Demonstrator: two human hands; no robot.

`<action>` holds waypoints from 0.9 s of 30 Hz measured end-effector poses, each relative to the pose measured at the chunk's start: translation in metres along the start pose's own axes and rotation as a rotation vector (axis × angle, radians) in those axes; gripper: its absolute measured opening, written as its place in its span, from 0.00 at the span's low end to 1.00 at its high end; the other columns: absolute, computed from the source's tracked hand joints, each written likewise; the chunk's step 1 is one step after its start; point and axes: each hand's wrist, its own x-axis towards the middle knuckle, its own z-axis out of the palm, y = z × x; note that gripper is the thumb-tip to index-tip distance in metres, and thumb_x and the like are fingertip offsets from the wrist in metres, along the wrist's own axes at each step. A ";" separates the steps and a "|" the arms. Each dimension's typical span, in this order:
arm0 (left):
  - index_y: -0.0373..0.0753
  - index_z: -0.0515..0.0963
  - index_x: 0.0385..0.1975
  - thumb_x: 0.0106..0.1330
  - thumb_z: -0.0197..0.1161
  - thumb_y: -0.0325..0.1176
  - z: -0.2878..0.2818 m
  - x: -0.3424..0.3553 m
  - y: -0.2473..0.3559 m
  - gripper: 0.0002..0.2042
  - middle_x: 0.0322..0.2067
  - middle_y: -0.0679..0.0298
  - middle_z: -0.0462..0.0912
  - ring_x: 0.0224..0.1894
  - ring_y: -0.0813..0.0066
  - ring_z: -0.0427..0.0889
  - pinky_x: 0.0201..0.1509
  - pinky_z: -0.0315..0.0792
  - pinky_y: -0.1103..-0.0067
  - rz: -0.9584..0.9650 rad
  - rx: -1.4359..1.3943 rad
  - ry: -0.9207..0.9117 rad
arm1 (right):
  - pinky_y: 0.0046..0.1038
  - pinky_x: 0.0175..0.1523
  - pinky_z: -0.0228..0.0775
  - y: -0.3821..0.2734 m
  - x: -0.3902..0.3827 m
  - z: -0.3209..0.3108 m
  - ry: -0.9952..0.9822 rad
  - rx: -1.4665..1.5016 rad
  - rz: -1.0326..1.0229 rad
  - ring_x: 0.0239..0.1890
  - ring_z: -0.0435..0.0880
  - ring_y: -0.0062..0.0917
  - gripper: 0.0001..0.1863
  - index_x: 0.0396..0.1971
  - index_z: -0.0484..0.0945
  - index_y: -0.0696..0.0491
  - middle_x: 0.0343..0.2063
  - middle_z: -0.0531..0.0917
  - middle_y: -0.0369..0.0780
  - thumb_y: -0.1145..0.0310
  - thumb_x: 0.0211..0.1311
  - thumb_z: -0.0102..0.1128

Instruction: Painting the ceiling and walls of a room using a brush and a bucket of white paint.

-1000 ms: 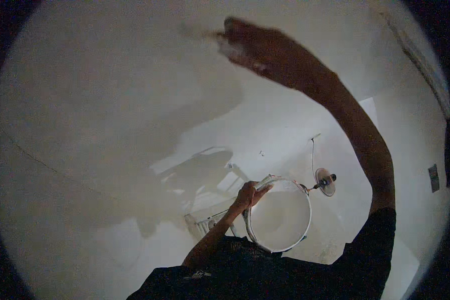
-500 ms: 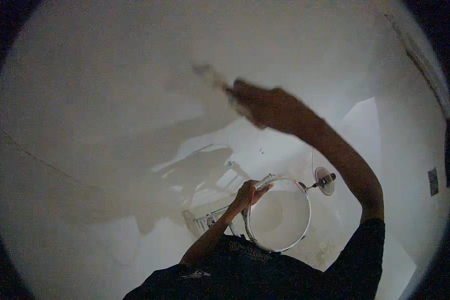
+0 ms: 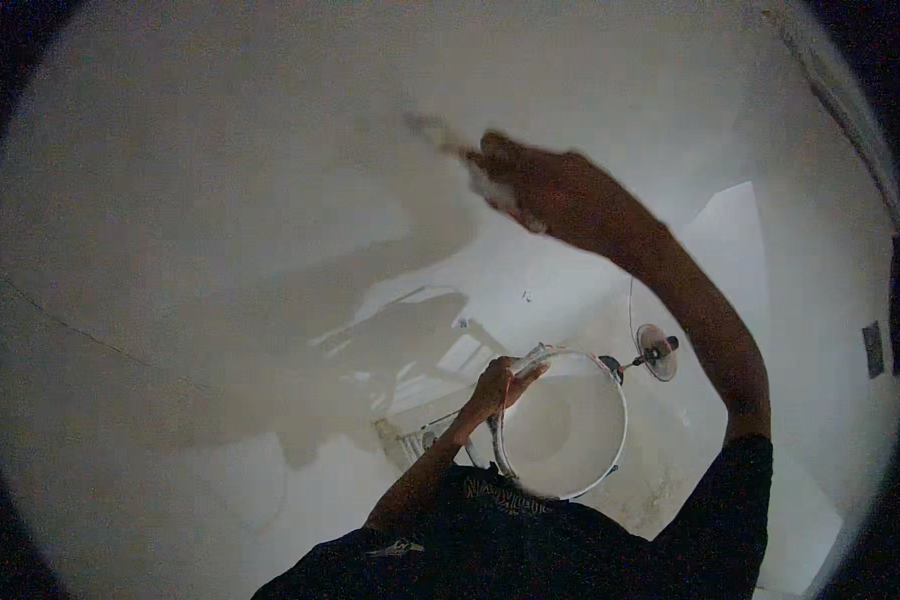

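Note:
My right hand (image 3: 535,185) is raised high before a pale wall (image 3: 220,150). Its fingers are wrapped round a brush (image 3: 432,130), blurred by motion, with the tip pointing up and left at the wall. Low in front of my chest, my left hand (image 3: 495,388) grips the rim of a white round bucket (image 3: 624,415) at its upper left edge. Pale paint-like matter covers the bucket's inside. The fingers' hold on the rim is partly hidden.
A standing fan (image 3: 657,353) is beyond the bucket to the right. Left of the bucket, a pale slatted thing (image 3: 415,440) is partly hidden by my forearm. A dark rectangular panel (image 3: 873,349) is at the far right. Shadows fall across the wall.
My right hand with the brush has shifted slightly up and right. The left hand keeps its grip on the bucket, and the view has shifted a little.

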 end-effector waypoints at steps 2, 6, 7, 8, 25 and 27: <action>0.41 0.82 0.27 0.58 0.59 0.55 -0.002 0.000 0.003 0.20 0.18 0.54 0.79 0.24 0.57 0.81 0.32 0.74 0.68 -0.121 0.042 -0.086 | 0.30 0.36 0.80 -0.003 0.031 -0.041 -0.101 -0.011 0.187 0.36 0.82 0.34 0.27 0.59 0.61 0.48 0.52 0.71 0.43 0.66 0.59 0.52; 0.41 0.81 0.28 0.59 0.58 0.56 -0.002 0.000 0.002 0.22 0.17 0.53 0.79 0.23 0.57 0.80 0.32 0.73 0.67 -0.139 0.023 -0.120 | 0.32 0.35 0.79 0.010 0.064 -0.073 0.084 -0.155 0.244 0.39 0.82 0.34 0.27 0.60 0.60 0.48 0.56 0.70 0.44 0.65 0.60 0.53; 0.41 0.81 0.29 0.59 0.58 0.57 -0.004 0.000 -0.004 0.22 0.17 0.53 0.78 0.23 0.57 0.80 0.31 0.73 0.67 -0.128 0.024 -0.121 | 0.31 0.37 0.79 0.011 0.069 -0.065 0.018 -0.043 0.288 0.41 0.81 0.34 0.27 0.60 0.60 0.48 0.56 0.70 0.44 0.67 0.60 0.53; 0.41 0.81 0.29 0.59 0.57 0.57 -0.005 0.000 -0.007 0.22 0.16 0.53 0.78 0.22 0.57 0.80 0.30 0.72 0.67 -0.108 0.019 -0.133 | 0.31 0.39 0.79 0.012 0.070 -0.056 -0.055 0.058 0.338 0.43 0.81 0.35 0.27 0.60 0.60 0.48 0.57 0.69 0.44 0.68 0.59 0.53; 0.39 0.81 0.28 0.57 0.61 0.55 -0.007 -0.002 0.012 0.21 0.15 0.53 0.77 0.20 0.58 0.79 0.26 0.71 0.68 -0.139 0.020 -0.109 | 0.35 0.52 0.72 0.071 0.084 -0.050 -0.043 -0.001 -0.183 0.43 0.77 0.40 0.18 0.46 0.72 0.57 0.42 0.75 0.47 0.59 0.65 0.48; 0.39 0.81 0.29 0.57 0.61 0.54 -0.012 -0.003 0.008 0.21 0.14 0.53 0.76 0.19 0.59 0.79 0.25 0.70 0.68 -0.153 -0.005 -0.078 | 0.35 0.54 0.70 0.063 0.102 -0.079 0.054 -0.076 -0.234 0.46 0.77 0.38 0.17 0.44 0.74 0.58 0.44 0.76 0.46 0.61 0.64 0.50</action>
